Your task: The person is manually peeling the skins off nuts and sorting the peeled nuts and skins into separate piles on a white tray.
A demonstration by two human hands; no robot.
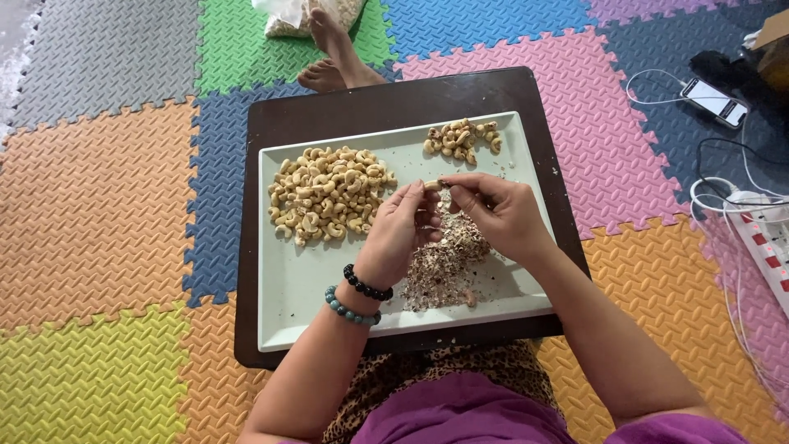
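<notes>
My left hand (396, 234) and my right hand (493, 210) meet above a pale rectangular tray (288, 304). Together their fingertips pinch one cashew nut (432, 186), held just over a heap of brown skin flakes (444, 259). A large pile of pale cashews (327, 194) lies on the tray to the left of my hands. A smaller pile of cashews (462, 138) sits near the tray's far right edge. My left wrist wears two bead bracelets (360, 296).
The tray rests on a dark brown low table (329, 103) on coloured foam floor mats. My bare feet (333, 57) and a bag of nuts (300, 16) lie beyond the table. A phone (713, 99), white cables and a power strip (768, 242) are at the right.
</notes>
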